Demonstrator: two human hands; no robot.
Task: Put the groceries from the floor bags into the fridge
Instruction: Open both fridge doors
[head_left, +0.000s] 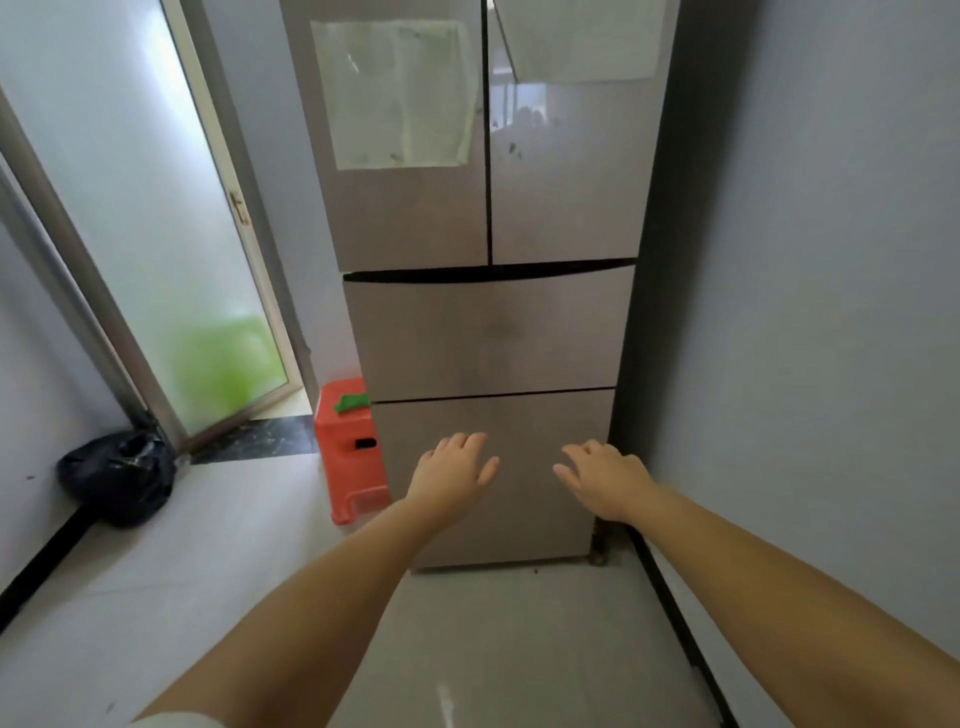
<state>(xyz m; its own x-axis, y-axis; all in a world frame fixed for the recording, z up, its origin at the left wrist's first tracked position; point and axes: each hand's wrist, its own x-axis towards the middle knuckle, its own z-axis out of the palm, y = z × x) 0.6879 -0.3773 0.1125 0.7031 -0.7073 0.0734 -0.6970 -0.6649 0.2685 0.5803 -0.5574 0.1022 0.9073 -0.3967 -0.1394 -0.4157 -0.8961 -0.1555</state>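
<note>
Both hands, left (453, 470) and right (602, 480), empty with fingers relaxed before shut fridge (488, 332); risk: no grocery bags in view, nothing loaded.

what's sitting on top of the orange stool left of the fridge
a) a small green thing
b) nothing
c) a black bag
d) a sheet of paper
a: a small green thing lies on the seat of the orange stool, which stands against the left side of the fridge; the black bag is on the floor by the glass door instead.
</note>
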